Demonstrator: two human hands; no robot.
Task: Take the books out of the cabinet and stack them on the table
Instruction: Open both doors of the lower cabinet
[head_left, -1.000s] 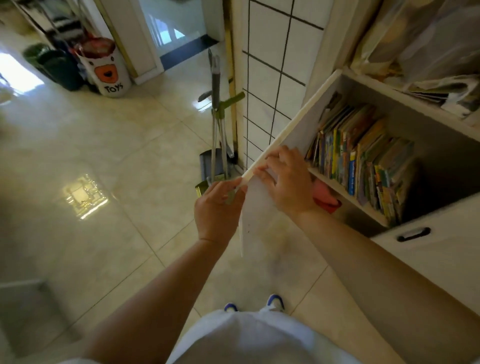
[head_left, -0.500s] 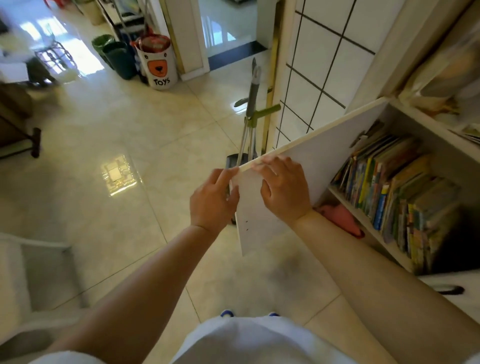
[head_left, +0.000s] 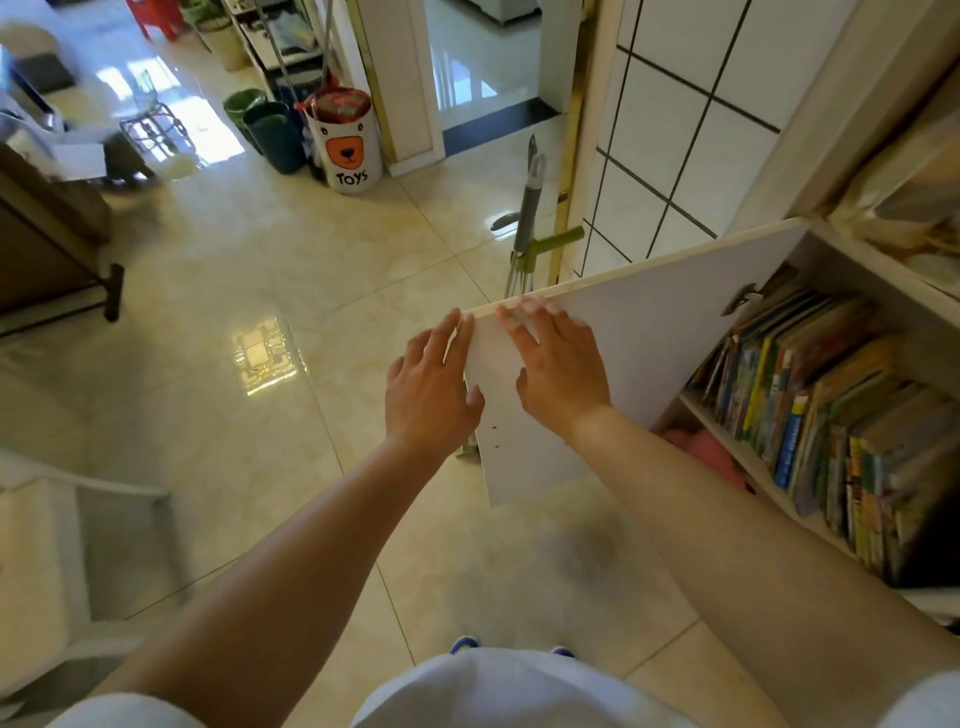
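- Head view: the cabinet door (head_left: 639, 332) stands swung open, its white inner face toward the camera and its pale top edge running from the hinge down to the free corner.
- The left hand (head_left: 434, 384) is at the door's free edge, its fingers (head_left: 457, 332) straight and slightly spread, the thumb touching the inner face; it grips nothing.
- The right hand (head_left: 558, 364) lies flat on the inner face of the door, its fingers (head_left: 524, 317) straight and a little apart, the tips reaching the top edge; nothing is clasped.
- The books (head_left: 821, 415) are inside the cabinet (head_left: 883, 291), standing in a tight row on a shelf to the right of the door, spines outward, some leaning left. Neither hand touches them.
- A metal hinge (head_left: 743, 299) shows where the door meets the cabinet.
- Something pink (head_left: 701, 452) lies on the level below the books, partly hidden by the right forearm.
- A mop (head_left: 524, 228) stands behind the door against the tiled wall (head_left: 691, 130).
- Across the glossy floor (head_left: 249, 291), a white bin marked "TOYS" (head_left: 345, 143) stands beside dark green bins (head_left: 270, 132).
- A dark wooden table (head_left: 47, 249) shows at the left edge.
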